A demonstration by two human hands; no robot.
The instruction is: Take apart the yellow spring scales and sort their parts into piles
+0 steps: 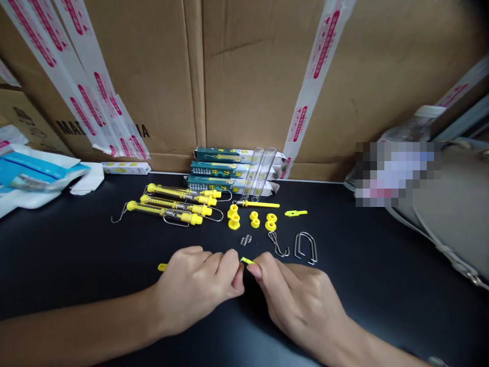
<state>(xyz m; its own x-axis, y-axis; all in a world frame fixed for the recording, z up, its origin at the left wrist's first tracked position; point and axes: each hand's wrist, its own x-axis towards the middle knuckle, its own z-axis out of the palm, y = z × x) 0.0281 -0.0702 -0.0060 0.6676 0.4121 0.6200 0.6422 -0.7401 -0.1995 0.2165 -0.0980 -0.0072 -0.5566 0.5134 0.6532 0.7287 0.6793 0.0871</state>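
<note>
Left hand point(200, 275): fingers curled closed around a yellow strip point(162, 267), one end projecting left. Right hand point(300, 293): fingers pinching a small yellow part point(248, 260), located between both hands above the counter point(95, 265). Springs point(243, 241), wire hooks point(275, 246) and yellow collars point(234, 223) lie on the far side.

Two bits of yellow plastic, mostly covered by the hands
A slim yellow piece point(248, 261) is pinched in the right hand point(298, 295), its exposed tip slanting up toward the left hand point(202, 272); a flat, rounded yellow end point(162, 266) juts from the left hand's far side. Any join is hidden.
</note>
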